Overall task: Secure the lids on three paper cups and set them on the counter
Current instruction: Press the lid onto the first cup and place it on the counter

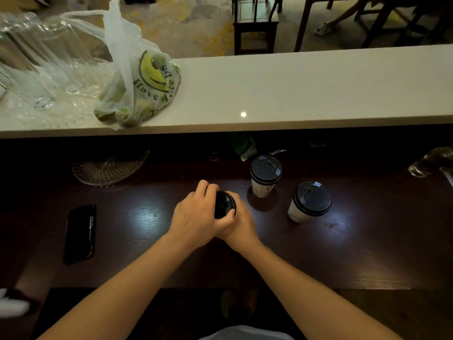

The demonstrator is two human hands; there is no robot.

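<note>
Both hands close around one paper cup in the middle of the dark wooden counter (343, 253). My left hand (196, 214) lies over its black lid (224, 203), fingers curled on the rim. My right hand (241, 225) wraps the cup body from the right, so the body is hidden. Two more paper cups stand upright to the right, each with a black lid on: one cup (266, 175) at the back, the other cup (310, 201) nearer and further right.
A black phone (80, 233) lies flat at the left. A glass dish (107, 168) sits at the back left. The raised white ledge (294, 89) carries a plastic bag (142, 82) of green fruit and clear glasses (41, 65). A glass object (429, 163) is at the far right.
</note>
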